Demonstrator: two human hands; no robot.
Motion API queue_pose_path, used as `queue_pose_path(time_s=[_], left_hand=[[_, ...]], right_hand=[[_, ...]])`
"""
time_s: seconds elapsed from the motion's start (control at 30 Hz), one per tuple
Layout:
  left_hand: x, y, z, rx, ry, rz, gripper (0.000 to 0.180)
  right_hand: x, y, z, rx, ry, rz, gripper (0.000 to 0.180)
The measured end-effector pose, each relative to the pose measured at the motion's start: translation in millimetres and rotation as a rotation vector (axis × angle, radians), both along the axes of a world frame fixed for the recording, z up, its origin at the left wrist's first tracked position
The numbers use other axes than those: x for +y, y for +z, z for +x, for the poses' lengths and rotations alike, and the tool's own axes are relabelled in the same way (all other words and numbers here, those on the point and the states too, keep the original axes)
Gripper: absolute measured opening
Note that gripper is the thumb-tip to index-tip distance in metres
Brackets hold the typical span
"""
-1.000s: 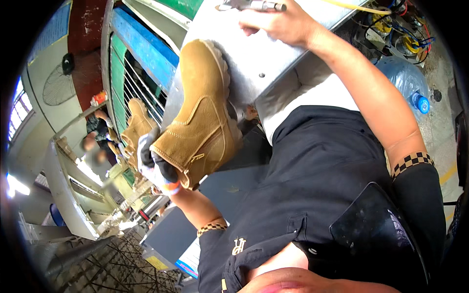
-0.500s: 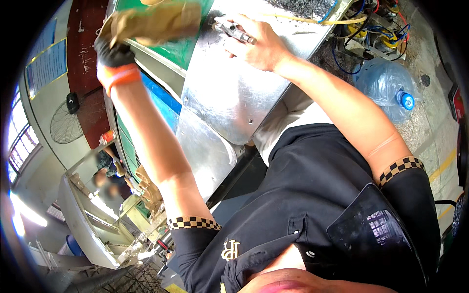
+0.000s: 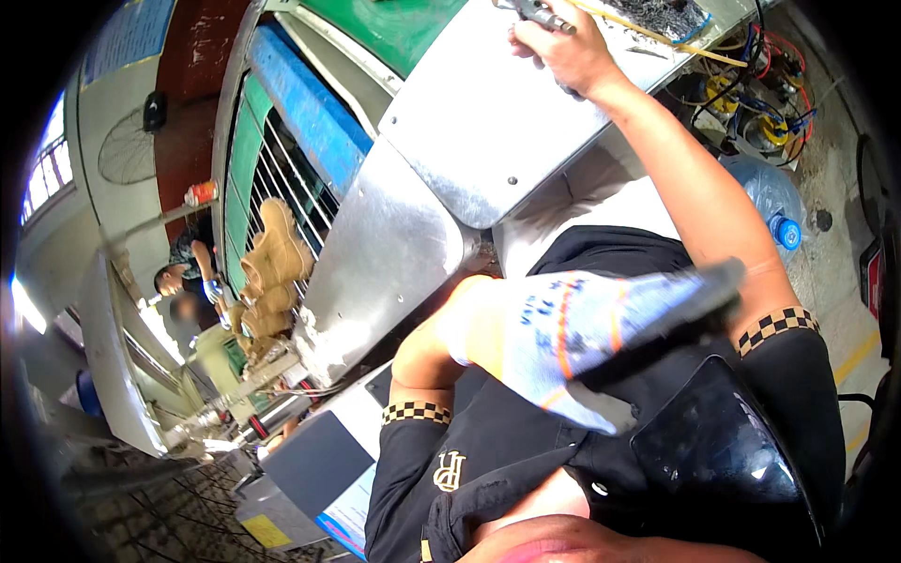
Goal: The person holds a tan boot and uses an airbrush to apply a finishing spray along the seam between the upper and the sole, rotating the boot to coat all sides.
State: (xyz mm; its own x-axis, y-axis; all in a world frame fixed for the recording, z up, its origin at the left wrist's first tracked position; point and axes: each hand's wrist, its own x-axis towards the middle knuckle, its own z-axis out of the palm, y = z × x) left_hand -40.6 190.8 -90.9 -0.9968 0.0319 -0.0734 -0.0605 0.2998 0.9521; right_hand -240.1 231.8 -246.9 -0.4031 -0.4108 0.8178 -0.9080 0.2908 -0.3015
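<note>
Right hand (image 3: 563, 52): bare, raised to the top edge of the view, fingers curled shut around a metal hand tool (image 3: 533, 11), only partly in frame; tool held over the sloping steel desk (image 3: 488, 131)

Left hand (image 3: 582, 328): in a white knit glove with blue and orange marks, drawn across the chest over the black shirt (image 3: 526, 450); blurred by motion, fingers stretched out long, nothing seen held; dark fingertips (image 3: 713, 281) lay against the right forearm

Steel desk: bent sheet panels, bare and scuffed, with a green surface (image 3: 404, 23) behind its upper edge

Yellow rod (image 3: 657, 38): lay along the desk's far edge, just beside the right hand

Tan boots (image 3: 272, 272): several, stacked on a rack to the left, beside a barred blue and green frame (image 3: 282, 141), well apart from both hands

Water bottle (image 3: 765, 202): large, clear blue, blue cap, on the floor at right, near a tangle of coloured wires (image 3: 751, 103)

Another person (image 3: 192, 267): in the distance at left, near the boots, bent over work
</note>
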Motion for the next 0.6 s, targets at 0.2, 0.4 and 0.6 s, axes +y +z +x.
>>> queue_pose_path(time_s=[0.2, 0.4, 0.6], left_hand=[[62.1, -19.3, 30.4, 0.107, -0.204, 0.016, 0.055], [98.1, -29.4, 45.1, 0.222, -0.310, 0.028, 0.057], [111.2, -27.9, 50.8, 0.318, -0.436, 0.064, 0.060]], right_hand=[[-4.0, -2.1, 1.0, 0.093, -0.063, 0.146, 0.032], [-14.1, 35.9, 34.2, -1.383, 0.409, -0.437, 0.021], [-20.5, 20.6, 29.5, -1.269, 0.530, -0.527, 0.020]])
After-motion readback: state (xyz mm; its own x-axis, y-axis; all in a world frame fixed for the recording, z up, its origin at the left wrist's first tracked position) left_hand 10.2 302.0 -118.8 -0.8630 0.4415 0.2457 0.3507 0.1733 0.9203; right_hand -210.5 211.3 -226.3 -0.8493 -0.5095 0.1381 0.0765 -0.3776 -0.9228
